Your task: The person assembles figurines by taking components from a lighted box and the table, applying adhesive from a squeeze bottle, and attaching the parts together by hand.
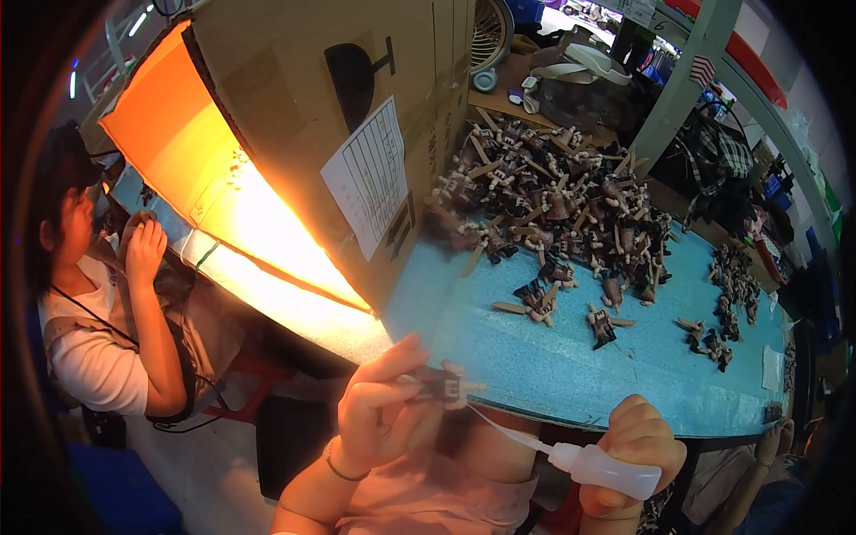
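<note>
My left hand pinches a small dark brown figurine with pale limbs, slightly blurred, in front of the table's near edge. In my right hand is a white squeeze bottle, lying nearly flat with its long thin nozzle pointing left. The nozzle's tip reaches close to the figurine; I cannot tell whether they touch. Beyond both hands, a big heap of similar figurines covers the far part of the blue table. A single figurine lies apart from the heap, nearer to me.
A tall cardboard box, brightly lit inside, stands at the left with a paper sheet on its side. More figurines lie at the right. A metal post rises behind. A co-worker sits at the left; another person's hand shows at the right.
</note>
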Motion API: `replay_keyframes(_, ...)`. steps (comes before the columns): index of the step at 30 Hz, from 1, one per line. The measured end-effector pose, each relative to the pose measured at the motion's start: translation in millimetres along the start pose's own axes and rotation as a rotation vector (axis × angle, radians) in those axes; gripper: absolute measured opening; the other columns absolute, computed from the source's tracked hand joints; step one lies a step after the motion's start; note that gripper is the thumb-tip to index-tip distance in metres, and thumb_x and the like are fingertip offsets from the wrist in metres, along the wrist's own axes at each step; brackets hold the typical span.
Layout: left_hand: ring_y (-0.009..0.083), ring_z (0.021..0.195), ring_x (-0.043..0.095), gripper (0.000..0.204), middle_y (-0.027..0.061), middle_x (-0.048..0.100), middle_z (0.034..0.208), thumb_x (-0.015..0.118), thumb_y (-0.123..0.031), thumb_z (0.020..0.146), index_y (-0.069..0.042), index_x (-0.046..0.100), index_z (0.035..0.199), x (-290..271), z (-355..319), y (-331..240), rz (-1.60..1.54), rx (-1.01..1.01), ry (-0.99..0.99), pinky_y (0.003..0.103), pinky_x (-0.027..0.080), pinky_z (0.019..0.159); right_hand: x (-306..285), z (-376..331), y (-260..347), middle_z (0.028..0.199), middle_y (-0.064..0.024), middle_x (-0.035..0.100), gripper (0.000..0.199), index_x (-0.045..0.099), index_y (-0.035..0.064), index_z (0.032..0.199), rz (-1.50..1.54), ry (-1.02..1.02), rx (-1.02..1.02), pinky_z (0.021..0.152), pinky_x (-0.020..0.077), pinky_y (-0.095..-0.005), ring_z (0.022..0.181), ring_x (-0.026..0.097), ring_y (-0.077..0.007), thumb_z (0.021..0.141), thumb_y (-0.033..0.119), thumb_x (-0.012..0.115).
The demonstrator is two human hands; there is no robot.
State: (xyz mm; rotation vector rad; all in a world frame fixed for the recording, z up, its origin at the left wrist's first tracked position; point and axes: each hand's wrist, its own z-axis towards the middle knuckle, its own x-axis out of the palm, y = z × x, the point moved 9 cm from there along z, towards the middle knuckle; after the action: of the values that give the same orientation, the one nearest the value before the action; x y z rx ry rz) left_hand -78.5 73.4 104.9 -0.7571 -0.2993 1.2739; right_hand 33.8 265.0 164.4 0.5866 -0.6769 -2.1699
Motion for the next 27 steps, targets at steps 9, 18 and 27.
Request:
replay_keyframes(9, 0.0363, 0.106, 0.055, 0.038, 0.0251, 0.037, 0.128, 0.056, 0.016, 0.076, -0.003, 0.039, 0.105, 1.9, 1.2, 2.3, -0.217, -0.098, -0.023, 0.045, 0.053, 0.083, 3.2, 0.5, 0.6, 0.067, 0.0001, 0.042, 0.054, 0.042, 0.0082, 0.083, -0.036, -0.007, 0.029, 0.051, 0.0291, -0.0271, 0.054, 0.038, -0.0114, 0.074, 0.058, 0.062)
replay_keyframes(18, 0.0363, 0.108, 0.053, 0.027, 0.0265, 0.035, 0.131, 0.047, 0.014, 0.083, -0.001, 0.04, 0.105, 1.5, -4.7, 16.3, -0.518, -0.197, -0.032, 0.049, 0.052, 0.085, 6.0, 2.4, -1.1, 0.066, 0.0006, 0.04, 0.054, 0.041, 0.0091, 0.083, 0.026, -0.069, 0.028, 0.053, 0.0274, -0.0273, 0.054, 0.037, -0.0112, 0.074, 0.058, 0.062)
replay_keyframes(27, 0.0339, 0.111, 0.05, 0.026, 0.0259, 0.036, 0.131, 0.047, 0.013, 0.083, -0.002, 0.043, 0.104, 0.8, -7.2, 21.0, -0.679, -0.249, -0.07, 0.052, 0.05, 0.085, 12.5, 2.2, 0.1, 0.066, 0.0005, 0.04, 0.055, 0.041, 0.0089, 0.084, 0.003, -0.035, 0.029, 0.052, 0.0274, -0.0271, 0.053, 0.037, -0.0113, 0.075, 0.059, 0.061)
